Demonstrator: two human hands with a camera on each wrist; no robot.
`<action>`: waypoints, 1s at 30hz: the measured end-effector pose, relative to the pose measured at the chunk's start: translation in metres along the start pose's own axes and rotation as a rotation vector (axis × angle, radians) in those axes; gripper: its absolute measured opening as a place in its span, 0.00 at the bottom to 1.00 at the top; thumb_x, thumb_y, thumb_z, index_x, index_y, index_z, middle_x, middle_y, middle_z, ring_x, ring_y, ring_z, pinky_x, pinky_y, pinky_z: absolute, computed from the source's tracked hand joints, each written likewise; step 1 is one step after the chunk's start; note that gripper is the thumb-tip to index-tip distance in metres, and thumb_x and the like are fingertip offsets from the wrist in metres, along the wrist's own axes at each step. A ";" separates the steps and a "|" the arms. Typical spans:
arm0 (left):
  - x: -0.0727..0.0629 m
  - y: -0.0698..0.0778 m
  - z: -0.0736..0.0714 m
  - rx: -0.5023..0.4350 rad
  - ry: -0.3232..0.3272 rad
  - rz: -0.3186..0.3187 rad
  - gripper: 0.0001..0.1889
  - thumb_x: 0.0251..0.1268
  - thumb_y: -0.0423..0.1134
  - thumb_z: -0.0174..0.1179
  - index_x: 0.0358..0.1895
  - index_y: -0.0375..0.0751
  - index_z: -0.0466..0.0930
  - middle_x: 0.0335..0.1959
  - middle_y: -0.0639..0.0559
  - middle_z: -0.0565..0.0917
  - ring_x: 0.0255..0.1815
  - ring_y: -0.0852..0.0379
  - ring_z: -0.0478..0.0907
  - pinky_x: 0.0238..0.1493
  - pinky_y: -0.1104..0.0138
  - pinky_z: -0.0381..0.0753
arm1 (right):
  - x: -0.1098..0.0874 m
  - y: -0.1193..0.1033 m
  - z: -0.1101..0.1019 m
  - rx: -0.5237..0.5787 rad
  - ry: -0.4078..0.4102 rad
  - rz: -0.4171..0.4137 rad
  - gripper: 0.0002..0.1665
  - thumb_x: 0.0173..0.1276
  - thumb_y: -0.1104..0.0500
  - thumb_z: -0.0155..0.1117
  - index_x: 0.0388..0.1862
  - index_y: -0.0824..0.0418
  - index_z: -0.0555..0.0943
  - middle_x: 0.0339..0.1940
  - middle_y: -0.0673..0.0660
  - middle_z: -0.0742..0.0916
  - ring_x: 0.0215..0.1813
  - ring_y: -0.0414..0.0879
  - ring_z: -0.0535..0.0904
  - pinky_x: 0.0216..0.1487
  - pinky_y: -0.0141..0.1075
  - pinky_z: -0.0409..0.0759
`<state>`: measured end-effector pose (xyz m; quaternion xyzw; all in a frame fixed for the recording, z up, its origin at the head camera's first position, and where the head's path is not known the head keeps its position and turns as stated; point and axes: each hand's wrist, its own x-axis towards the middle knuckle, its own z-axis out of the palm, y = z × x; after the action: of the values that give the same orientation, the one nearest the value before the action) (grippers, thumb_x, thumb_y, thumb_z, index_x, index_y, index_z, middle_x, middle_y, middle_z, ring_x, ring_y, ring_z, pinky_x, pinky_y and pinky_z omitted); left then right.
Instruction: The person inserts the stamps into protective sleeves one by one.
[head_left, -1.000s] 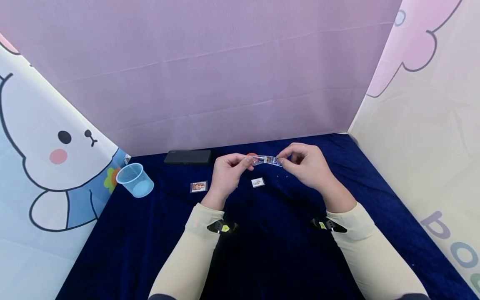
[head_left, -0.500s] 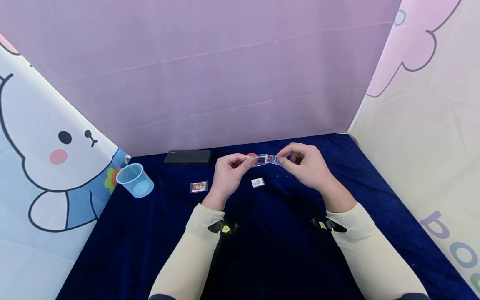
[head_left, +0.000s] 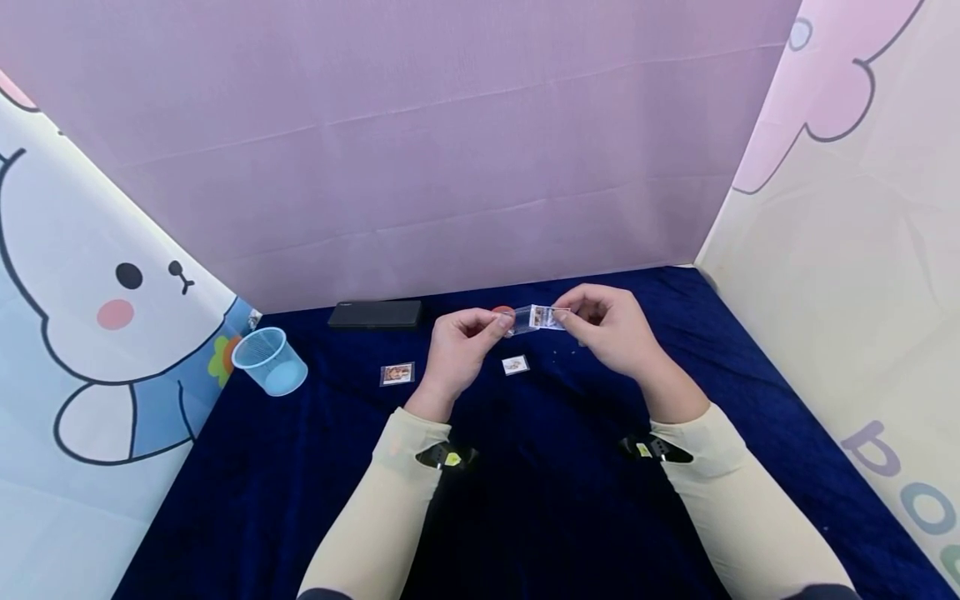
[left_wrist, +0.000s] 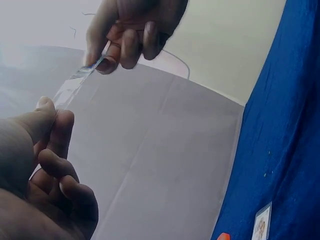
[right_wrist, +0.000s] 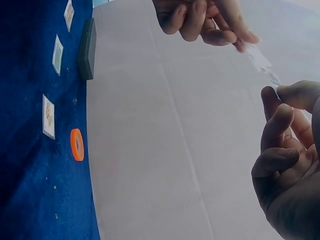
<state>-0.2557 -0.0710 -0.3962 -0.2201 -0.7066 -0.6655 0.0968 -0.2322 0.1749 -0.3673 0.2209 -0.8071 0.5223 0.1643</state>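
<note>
My left hand [head_left: 459, 350] pinches one end of a clear plastic sleeve [head_left: 522, 322] between thumb and index finger. Opposite it, my right hand [head_left: 611, 329] pinches a small printed card [head_left: 541, 317] at the sleeve's other end. Card and sleeve are held up above the table, stretched in a line between the hands. In the left wrist view the clear strip [left_wrist: 71, 89] runs from my left thumb up to the right fingertips. The right wrist view shows the strip [right_wrist: 260, 60] pale and washed out by glare.
On the dark blue cloth [head_left: 555, 500] lie several sleeved cards, one [head_left: 397, 373] left and one [head_left: 515, 365] below the hands; another [right_wrist: 57, 55] shows in the right wrist view. Behind are an orange ring [right_wrist: 76, 145] and a black case [head_left: 375, 314]. A blue basket [head_left: 270, 360] stands left.
The sleeve and card have turned from edge-on to flatter toward the head camera, so more of the card's face shows. Both hands keep nearly the same place and their pinch.
</note>
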 end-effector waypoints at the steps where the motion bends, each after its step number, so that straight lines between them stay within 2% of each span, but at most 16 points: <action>1: 0.000 0.000 0.000 -0.009 -0.003 -0.002 0.10 0.69 0.40 0.72 0.36 0.35 0.91 0.28 0.52 0.89 0.37 0.56 0.84 0.43 0.67 0.83 | 0.000 0.001 0.001 0.003 -0.002 0.006 0.02 0.73 0.61 0.72 0.42 0.57 0.89 0.23 0.55 0.83 0.20 0.46 0.75 0.18 0.34 0.69; 10: 0.000 0.001 0.000 -0.069 -0.008 -0.010 0.10 0.71 0.38 0.71 0.36 0.33 0.90 0.29 0.51 0.89 0.41 0.55 0.85 0.47 0.65 0.84 | 0.001 0.002 0.004 -0.013 -0.009 0.018 0.03 0.71 0.69 0.70 0.42 0.65 0.88 0.23 0.60 0.82 0.20 0.42 0.70 0.19 0.31 0.66; 16: 0.000 0.001 0.000 -0.059 -0.011 -0.018 0.09 0.71 0.37 0.71 0.35 0.34 0.90 0.28 0.52 0.88 0.38 0.56 0.84 0.44 0.67 0.83 | -0.001 -0.001 0.002 -0.009 -0.011 0.009 0.02 0.70 0.65 0.73 0.41 0.60 0.89 0.23 0.55 0.82 0.20 0.41 0.70 0.19 0.31 0.65; 21: 0.000 0.002 -0.001 -0.040 -0.022 -0.018 0.10 0.71 0.38 0.70 0.34 0.34 0.90 0.28 0.52 0.88 0.37 0.57 0.83 0.43 0.67 0.82 | 0.000 0.001 0.001 0.007 -0.007 -0.001 0.02 0.70 0.62 0.75 0.40 0.58 0.90 0.23 0.55 0.82 0.19 0.43 0.70 0.19 0.32 0.66; 26: -0.001 0.002 -0.001 -0.043 -0.024 -0.014 0.10 0.71 0.39 0.71 0.34 0.35 0.89 0.28 0.52 0.88 0.39 0.56 0.84 0.45 0.66 0.82 | 0.000 0.001 0.000 0.002 -0.014 0.011 0.02 0.70 0.63 0.75 0.40 0.58 0.89 0.23 0.54 0.82 0.19 0.43 0.69 0.18 0.32 0.65; 30: -0.001 0.002 -0.001 -0.033 -0.029 -0.001 0.10 0.71 0.39 0.70 0.35 0.35 0.90 0.28 0.51 0.88 0.37 0.56 0.84 0.44 0.66 0.82 | 0.000 0.000 0.002 -0.012 -0.019 0.022 0.02 0.69 0.67 0.73 0.40 0.63 0.89 0.22 0.55 0.81 0.18 0.41 0.68 0.18 0.32 0.63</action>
<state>-0.2544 -0.0719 -0.3946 -0.2311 -0.6972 -0.6736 0.0824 -0.2324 0.1734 -0.3681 0.2159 -0.8141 0.5171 0.1524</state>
